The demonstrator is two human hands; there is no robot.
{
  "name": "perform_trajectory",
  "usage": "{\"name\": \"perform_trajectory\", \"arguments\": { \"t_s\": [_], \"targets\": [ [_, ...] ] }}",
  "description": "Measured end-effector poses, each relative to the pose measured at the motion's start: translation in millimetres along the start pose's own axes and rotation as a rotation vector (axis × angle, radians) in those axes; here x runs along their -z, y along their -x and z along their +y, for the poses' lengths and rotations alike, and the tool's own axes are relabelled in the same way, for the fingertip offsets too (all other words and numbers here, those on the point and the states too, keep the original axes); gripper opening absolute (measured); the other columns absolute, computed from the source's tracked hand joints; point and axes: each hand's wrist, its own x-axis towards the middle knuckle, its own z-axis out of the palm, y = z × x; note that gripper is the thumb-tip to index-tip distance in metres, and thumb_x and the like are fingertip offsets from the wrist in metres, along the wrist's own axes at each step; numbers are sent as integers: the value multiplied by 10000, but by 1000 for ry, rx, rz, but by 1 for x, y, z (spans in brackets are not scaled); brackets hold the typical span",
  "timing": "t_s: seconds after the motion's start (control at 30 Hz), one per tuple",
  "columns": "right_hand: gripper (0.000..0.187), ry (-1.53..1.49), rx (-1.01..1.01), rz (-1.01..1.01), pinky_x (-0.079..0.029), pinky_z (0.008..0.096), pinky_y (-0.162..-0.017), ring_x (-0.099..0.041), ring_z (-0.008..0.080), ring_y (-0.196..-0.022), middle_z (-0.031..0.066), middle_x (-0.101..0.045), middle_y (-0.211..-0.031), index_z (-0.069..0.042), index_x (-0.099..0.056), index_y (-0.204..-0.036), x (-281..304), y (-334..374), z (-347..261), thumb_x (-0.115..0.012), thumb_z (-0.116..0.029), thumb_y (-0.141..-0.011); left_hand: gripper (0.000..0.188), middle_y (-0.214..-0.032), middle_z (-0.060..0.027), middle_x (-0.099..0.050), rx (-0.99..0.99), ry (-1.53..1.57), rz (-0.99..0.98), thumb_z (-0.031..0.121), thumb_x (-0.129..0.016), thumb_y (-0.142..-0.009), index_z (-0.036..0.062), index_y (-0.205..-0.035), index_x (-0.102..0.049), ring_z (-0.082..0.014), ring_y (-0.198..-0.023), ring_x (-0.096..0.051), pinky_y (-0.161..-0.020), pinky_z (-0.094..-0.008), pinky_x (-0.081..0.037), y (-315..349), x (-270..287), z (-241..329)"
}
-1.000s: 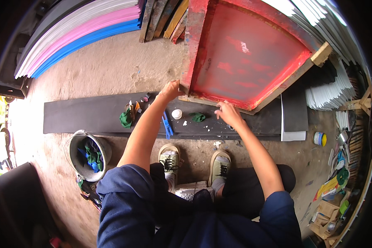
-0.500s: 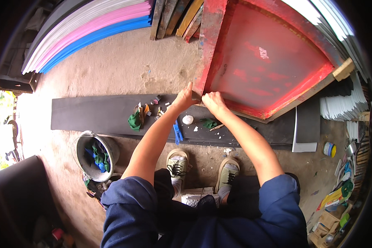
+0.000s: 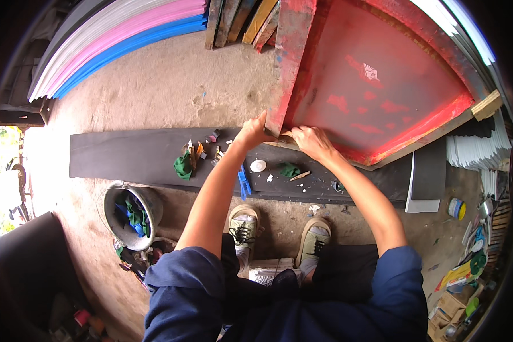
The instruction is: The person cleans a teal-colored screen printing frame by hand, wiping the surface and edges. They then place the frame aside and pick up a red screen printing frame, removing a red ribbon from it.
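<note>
A large wooden screen printing frame, smeared with red paint, stands tilted in front of me, its greyish-red mesh showing. My left hand is closed around its near left corner from outside. Just right of that corner, my right hand bends over the near rail, fingers curled against it; the fingertips are partly hidden. Under my hands runs a long black sheet. On it lie a green cloth scrap, a white round lid, a blue plastic clip-like piece and another green scrap.
A metal bucket with cloths stands left of my feet. Stacked coloured foam sheets and wooden frames are at the back. White sheets and a small yellow-and-blue pot are at the right.
My right hand has slid right along the near rail, away from the corner, and its fingers have loosened from a fist. The frame has shifted slightly right; my left hand stays at the corner.
</note>
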Motion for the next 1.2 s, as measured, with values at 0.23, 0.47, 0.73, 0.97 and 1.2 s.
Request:
{"name": "perform_trajectory", "arguments": {
  "t_s": [0.23, 0.47, 0.73, 0.97, 1.2],
  "targets": [
    [180, -151, -159, 98, -437, 417, -552, -558, 344, -630, 176, -562, -688, -19, -566, -756, 4, 23, 8, -518, -175, -832, 825, -904, -211, -607, -14, 61, -22, 326, -809, -527, 19, -1171, -396, -365, -877, -579, -752, -407, -470, -3, -11, 13],
    [216, -31, -300, -4, -477, 420, -578, -598, 351, -680, 201, -593, -788, -2, -536, -931, 31, 38, 3, -508, -193, -834, 852, -886, -228, -608, 1, 48, -51, 322, -806, -533, -5, -1193, -379, -378, -860, -583, -735, -421, -473, -5, -12, 15],
    [326, 483, -306, -163, -475, 363, -688, -635, 237, -751, 140, -635, -839, -44, -601, -909, 1, 8, -26, -592, -333, -757, 848, -893, -243, -601, -76, 265, -6, 316, -810, -533, -36, -1175, -383, -385, -865, -580, -746, -411, -480, -6, -16, 20],
    [178, 447, -193, -149, -463, 381, -679, -624, 237, -639, 106, -627, -649, -110, -636, -653, -22, 3, -10, -505, -166, -760, 752, -875, -194, -618, 1, 77, 13, 298, -810, -539, 28, -1130, -431, -374, -841, -589, -736, -416, -481, -3, -15, 25],
    [226, -30, 2, -4, -464, 400, -567, -579, 310, -577, 151, -576, -598, -48, -596, -665, 33, 22, 8, -552, -218, -808, 732, -795, -203, -619, -128, 31, -20, 399, -795, -533, 22, -1040, -426, -368, -791, -598, -701, -426, -483, -11, -11, 12]
  ]
}}
